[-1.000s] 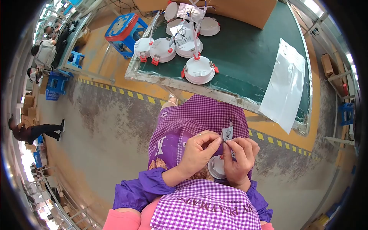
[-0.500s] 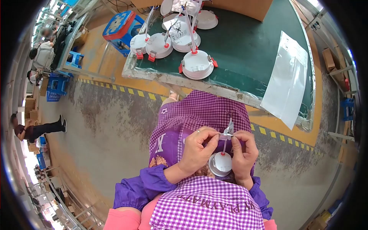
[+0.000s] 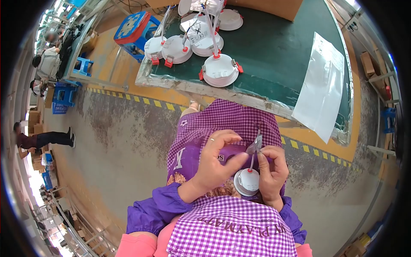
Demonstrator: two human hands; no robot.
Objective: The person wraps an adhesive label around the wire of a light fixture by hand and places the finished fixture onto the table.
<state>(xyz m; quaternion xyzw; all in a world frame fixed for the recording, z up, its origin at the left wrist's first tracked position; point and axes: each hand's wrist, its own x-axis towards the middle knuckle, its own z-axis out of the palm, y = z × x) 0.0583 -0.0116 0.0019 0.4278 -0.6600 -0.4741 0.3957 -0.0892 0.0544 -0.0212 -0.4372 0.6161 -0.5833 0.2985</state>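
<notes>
A round white downlight (image 3: 247,181) rests in my lap, its red cable clamp facing up and a short cable (image 3: 252,161) rising from it. Around the cable's upper end is a silvery label or strip (image 3: 255,145), slightly crumpled. My right hand (image 3: 274,169) pinches the cable at the lower edge of this strip, between thumb and forefinger. To the left, my left hand (image 3: 219,160) is open, thumb and fingers apart with nothing between them, its thumb tip close to the strip.
Several similar downlights (image 3: 220,70) with red clips stand on the green-topped table (image 3: 265,60) ahead. A white sheet or plastic bag (image 3: 321,88) lies at its right side, and a cardboard box (image 3: 274,9) at the back. Blue-and-red stools (image 3: 133,28) are left. A person (image 3: 47,139) stands far left.
My left hand has let go of the silvery strip, moved left and spread its fingers. The strip now hangs more upright beside my right hand, which has stayed in place.
</notes>
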